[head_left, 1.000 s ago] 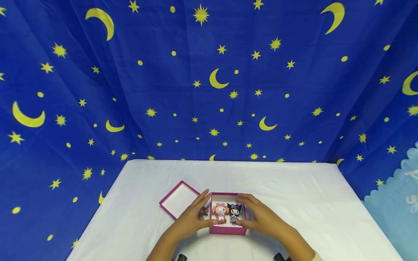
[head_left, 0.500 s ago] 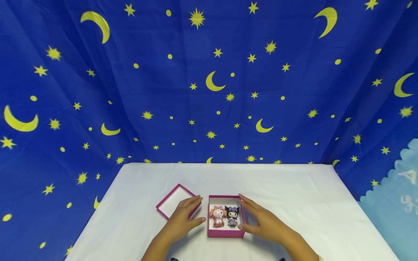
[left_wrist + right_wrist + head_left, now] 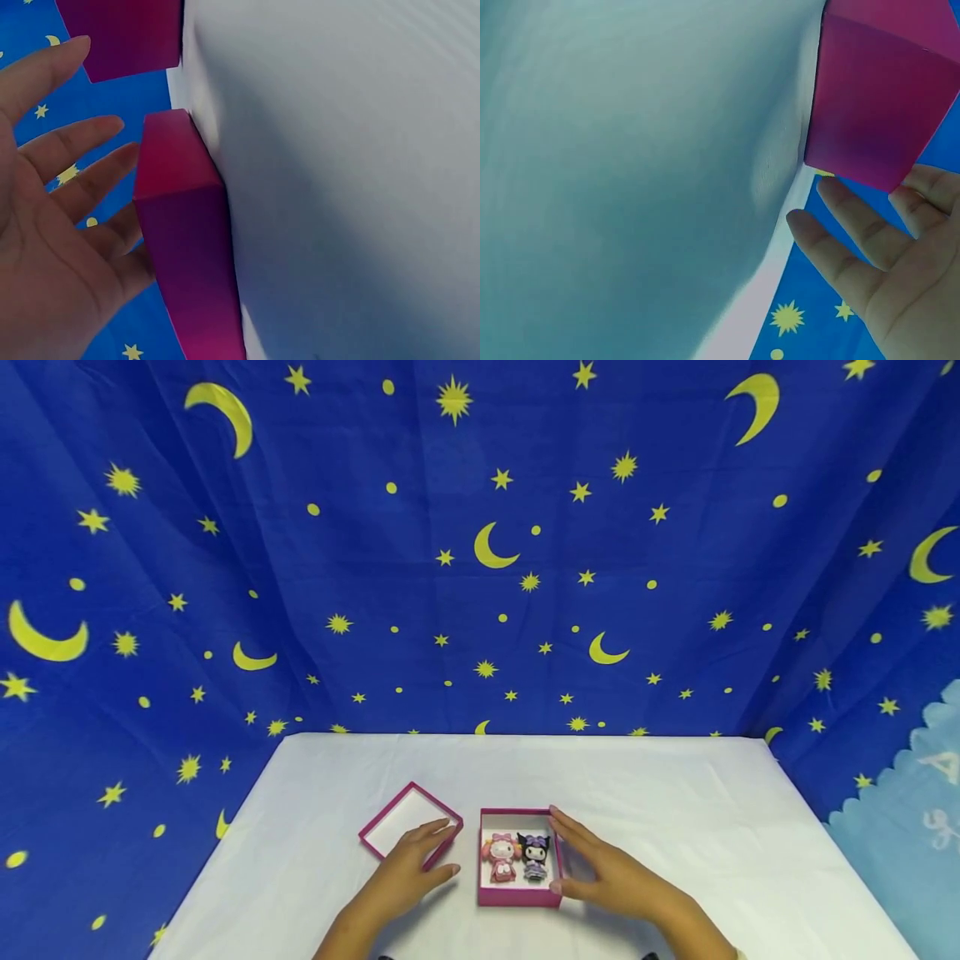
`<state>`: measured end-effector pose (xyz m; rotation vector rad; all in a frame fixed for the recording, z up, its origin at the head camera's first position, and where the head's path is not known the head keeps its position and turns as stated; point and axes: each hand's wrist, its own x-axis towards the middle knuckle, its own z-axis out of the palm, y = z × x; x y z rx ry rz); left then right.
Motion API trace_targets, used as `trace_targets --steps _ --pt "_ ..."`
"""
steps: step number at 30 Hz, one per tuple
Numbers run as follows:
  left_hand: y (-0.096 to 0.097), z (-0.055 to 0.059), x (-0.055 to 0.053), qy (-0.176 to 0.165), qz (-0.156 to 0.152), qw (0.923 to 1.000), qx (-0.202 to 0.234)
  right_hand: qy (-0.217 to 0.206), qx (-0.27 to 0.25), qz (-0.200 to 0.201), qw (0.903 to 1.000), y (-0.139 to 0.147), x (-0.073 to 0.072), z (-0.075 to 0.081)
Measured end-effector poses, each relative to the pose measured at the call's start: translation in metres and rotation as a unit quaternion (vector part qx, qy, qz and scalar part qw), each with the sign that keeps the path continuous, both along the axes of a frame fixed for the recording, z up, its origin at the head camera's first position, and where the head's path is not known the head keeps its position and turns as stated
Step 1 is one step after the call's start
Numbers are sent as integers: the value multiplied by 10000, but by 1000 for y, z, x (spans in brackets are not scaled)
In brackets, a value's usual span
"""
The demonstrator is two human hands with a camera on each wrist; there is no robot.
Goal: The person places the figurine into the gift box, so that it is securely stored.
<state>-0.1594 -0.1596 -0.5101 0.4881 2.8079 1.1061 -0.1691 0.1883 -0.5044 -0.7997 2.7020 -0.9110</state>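
A magenta box (image 3: 521, 898) with a white inside stands uncovered on the table in the head view. Two toy figures lie side by side in it: a pink one (image 3: 501, 858) with a bow, and a black and purple one (image 3: 534, 857). My right hand (image 3: 617, 878) is at the box's right side, thumb by the front corner, fingers reaching to the back corner. To the left lies the box lid (image 3: 399, 820), turned diagonally, white inside up. My left hand (image 3: 405, 872) hovers at the lid's near right side, fingers loosely spread and holding nothing; the left wrist view shows the lid's outer wall (image 3: 184, 232) beside its fingertips.
A white cloth (image 3: 615, 785) covers the table. Blue fabric (image 3: 420, 543) with yellow moons and stars hangs behind and at the sides. A light blue scalloped piece (image 3: 907, 843) with white letters shows at the far right.
My left hand has drawn back leftward from the box and the figures to the lid. The right hand has stayed by the box, its thumb moving slightly off the black figure.
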Motion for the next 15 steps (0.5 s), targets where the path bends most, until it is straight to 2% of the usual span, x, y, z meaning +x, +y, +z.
trace_targets --steps 4,11,15 --pt "-3 -2 1 -138 19 9998 -103 -105 -63 38 9999 0 0 -1" --pt "-3 -3 2 0 -15 9999 -141 -263 -158 13 9995 1 0 -1" --pt "-4 -3 2 -81 -96 9997 -188 -323 -191 10 9993 0 0 -1"
